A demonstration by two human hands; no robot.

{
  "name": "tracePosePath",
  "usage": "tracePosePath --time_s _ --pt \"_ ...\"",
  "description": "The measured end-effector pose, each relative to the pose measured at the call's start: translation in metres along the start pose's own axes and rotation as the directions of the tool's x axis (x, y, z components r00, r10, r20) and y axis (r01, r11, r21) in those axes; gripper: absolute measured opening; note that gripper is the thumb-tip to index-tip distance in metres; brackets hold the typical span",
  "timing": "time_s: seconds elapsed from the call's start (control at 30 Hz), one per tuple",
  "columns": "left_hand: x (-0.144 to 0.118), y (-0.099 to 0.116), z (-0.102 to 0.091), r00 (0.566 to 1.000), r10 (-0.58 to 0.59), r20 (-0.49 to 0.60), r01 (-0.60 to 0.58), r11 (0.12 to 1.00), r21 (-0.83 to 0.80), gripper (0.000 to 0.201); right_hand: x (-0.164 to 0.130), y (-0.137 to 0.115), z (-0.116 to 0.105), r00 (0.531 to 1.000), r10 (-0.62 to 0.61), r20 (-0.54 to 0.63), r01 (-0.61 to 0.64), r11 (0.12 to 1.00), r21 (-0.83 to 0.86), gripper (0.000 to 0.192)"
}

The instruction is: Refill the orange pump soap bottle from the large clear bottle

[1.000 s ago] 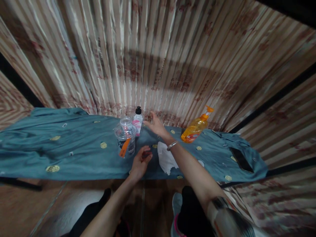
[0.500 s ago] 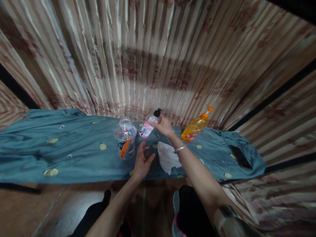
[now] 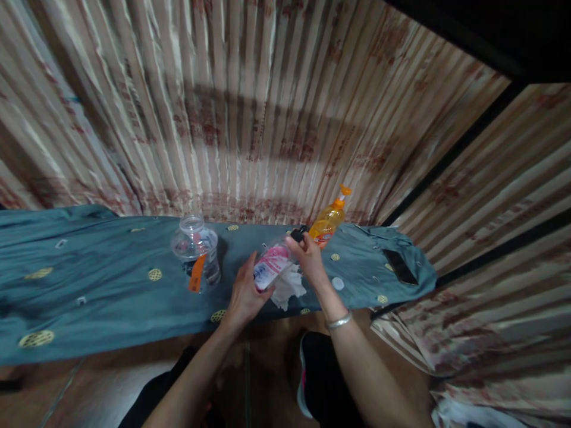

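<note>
Between my hands is a clear pump bottle with a pink and white label and a black pump head, tilted with its head to the upper right. My left hand is wrapped round its lower end. At the neck, just under the black head, the fingers of my right hand are closed. A crumpled white tissue lies beneath the bottle, partly hidden by it. Left of my hands stands a clear plastic jar without a lid, an orange strip on its side.
An orange pump bottle stands behind my right hand. A white round lid and a black phone lie to the right on the green cloth. A pleated curtain hangs behind, with dark frame bars at the right.
The pink-labelled bottle has come nearer and tilted further over. My left hand, free and spread before, now holds its lower end. My view has swung to the right.
</note>
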State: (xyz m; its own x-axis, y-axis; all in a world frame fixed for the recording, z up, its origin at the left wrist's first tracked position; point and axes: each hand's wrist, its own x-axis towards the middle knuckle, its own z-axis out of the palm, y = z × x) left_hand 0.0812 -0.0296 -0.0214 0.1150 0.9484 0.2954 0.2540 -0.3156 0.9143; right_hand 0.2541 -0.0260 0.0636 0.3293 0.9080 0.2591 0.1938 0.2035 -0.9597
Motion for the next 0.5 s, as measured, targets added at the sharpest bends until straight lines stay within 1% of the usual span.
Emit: tracePosePath --time_s 0.07,0.1,0.2,0.37,0.5 --pt "-0.004 0.003 0.002 1.0 -0.012 0.01 0.012 1.0 0.007 0.092 0.005 0.001 -0.001 0.995 0.075 -0.06 -0.063 0.98 0.188 0.049" --pt "-0.005 0.005 0.002 1.0 -0.021 0.012 0.021 1.0 0.007 0.092 0.009 0.002 -0.001 0.991 0.11 -0.072 -0.087 0.961 0.263 0.049" --pt "-0.006 0.009 0.002 0.998 -0.056 0.012 0.056 0.998 0.001 0.088 0.018 0.007 0.002 0.983 0.181 -0.032 -0.155 0.91 0.384 0.048" --pt "-0.003 0.011 0.001 0.993 -0.117 0.033 0.118 0.992 -0.038 0.076 0.032 0.014 0.008 0.974 0.212 0.074 -0.223 0.873 0.433 0.048" --pt "0.0 0.01 0.003 0.987 -0.149 0.054 0.153 0.985 -0.079 0.07 0.043 0.019 0.005 0.973 0.185 0.141 -0.226 0.887 0.403 0.05"
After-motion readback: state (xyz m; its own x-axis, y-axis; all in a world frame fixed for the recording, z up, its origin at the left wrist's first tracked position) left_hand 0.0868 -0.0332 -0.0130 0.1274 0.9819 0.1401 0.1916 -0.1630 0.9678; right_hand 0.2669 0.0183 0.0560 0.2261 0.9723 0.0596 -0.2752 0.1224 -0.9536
